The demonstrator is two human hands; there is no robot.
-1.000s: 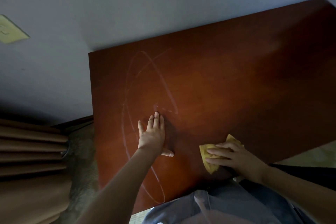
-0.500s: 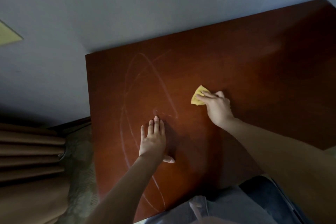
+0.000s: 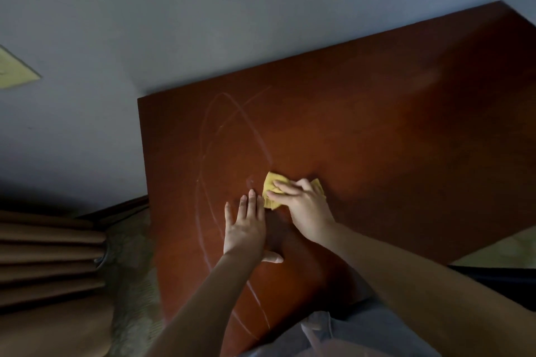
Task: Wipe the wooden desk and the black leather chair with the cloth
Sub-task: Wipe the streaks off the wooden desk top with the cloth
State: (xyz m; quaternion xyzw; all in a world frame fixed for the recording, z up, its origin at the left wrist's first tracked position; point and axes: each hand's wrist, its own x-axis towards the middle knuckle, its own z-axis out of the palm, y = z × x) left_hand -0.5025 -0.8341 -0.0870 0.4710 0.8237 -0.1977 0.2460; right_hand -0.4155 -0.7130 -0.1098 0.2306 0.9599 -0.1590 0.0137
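Observation:
The reddish-brown wooden desk (image 3: 377, 136) fills the middle and right of the head view, with pale looping chalk-like lines (image 3: 232, 113) on its left half. My right hand (image 3: 304, 206) presses a crumpled yellow cloth (image 3: 271, 187) onto the desk with its fingers laid over it, right beside the loop's lower end. My left hand (image 3: 246, 226) lies flat on the wood with straight fingers, its fingertips almost touching the cloth. A dark strip at the lower right edge (image 3: 499, 275) may be the black chair; I cannot tell.
A grey-blue wall (image 3: 203, 23) runs behind the desk, with a pale switch plate (image 3: 14, 72) at the far left. Brown pleated curtains (image 3: 49, 264) hang at the lower left over carpet (image 3: 133, 284). The desk's front edge meets my grey clothing (image 3: 333, 336).
My right hand swept the cloth from the desk's front edge up to the middle, then back down and left until it sits next to my left hand. The left hand stayed planted.

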